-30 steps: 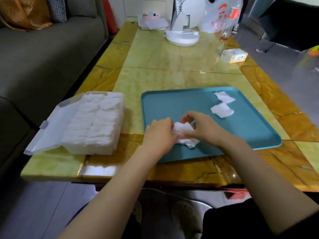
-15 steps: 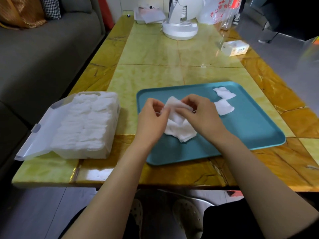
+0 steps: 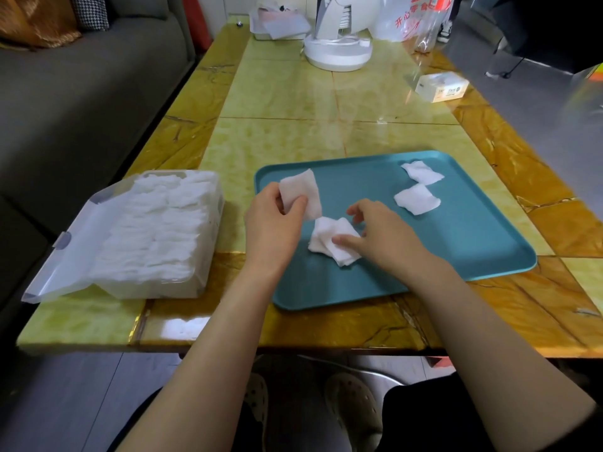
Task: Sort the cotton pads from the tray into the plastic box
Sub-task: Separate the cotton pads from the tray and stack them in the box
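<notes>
Now: left hand (image 3: 274,223) fingers pinching white square cotton pad (image 3: 301,187); right hand (image 3: 381,236) fingers spread, thumb touching rumpled pile (image 3: 321,234).

1 tray (image 3: 456,256), 1 plastic box (image 3: 169,288) (pads inside uncountable). 2 loose pads (image 3: 422,172) (image 3: 417,199), 1 held pad (image 3: 303,190) in left hand (image 3: 274,223), 1 small pile (image 3: 326,236).

Bright, diffuse daylight from 12 to 1 o'clock, laying a pale sheen along the glossy table (image 3: 293,102) and a white glare patch on its near edge at 7 o'clock. Only faint, soft shadows under the forearms on the tray (image 3: 456,230). Falls off to dim over the sofa (image 3: 81,109) at 9 to 10 o'clock, near black at 1 o'clock. Sharp at centre; smeared and hazy at 2 to 3 o'clock round the small carton (image 3: 440,88). Bows the table edges outward toward the corners.
</notes>
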A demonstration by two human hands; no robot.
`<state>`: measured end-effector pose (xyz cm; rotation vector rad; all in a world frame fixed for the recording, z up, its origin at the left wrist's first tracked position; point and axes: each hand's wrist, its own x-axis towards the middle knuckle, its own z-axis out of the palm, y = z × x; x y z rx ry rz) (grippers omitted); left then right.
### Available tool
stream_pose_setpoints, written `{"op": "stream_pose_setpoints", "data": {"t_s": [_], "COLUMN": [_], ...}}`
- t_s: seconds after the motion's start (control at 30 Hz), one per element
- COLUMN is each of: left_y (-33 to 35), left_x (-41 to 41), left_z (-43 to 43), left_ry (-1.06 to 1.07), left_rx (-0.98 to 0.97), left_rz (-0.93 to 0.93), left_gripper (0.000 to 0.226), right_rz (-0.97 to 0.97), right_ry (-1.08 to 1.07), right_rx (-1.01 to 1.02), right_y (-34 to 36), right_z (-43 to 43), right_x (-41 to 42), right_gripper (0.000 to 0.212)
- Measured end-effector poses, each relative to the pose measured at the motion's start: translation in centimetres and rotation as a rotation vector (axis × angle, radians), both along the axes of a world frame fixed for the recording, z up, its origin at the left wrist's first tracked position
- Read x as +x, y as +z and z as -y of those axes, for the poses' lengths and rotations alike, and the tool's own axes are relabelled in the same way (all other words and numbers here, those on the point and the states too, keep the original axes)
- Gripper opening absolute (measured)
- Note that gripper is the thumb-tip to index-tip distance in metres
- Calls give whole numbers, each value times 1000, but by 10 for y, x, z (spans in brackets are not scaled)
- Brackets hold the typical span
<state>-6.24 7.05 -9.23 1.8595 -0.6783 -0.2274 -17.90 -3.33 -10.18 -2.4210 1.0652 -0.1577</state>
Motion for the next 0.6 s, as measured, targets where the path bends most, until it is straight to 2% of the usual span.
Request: {"op": "stream_pose_setpoints", "data": {"t_s": [0.07,0.27,0.43,0.6], "left_y": [0,-1,-3,-2], "left_x": [1,2,6,11], "left_z": [-1,-2,-3,-5], "left_ry": [7,13,17,37], "left_rx": [18,78,75,66], "left_rz": [14,38,41,3], "left_gripper": [19,13,12,14], "right_rz": [-30,26,152,284], "right_ry": [21,1,-31,-64], "right_rx": [41,-40,3,-17], "right_y": [-2,5,3,5], "right_z": [-2,-7,-9,-2], "right_x": [0,8,12,12], "right_gripper": [50,36,53,32]}}
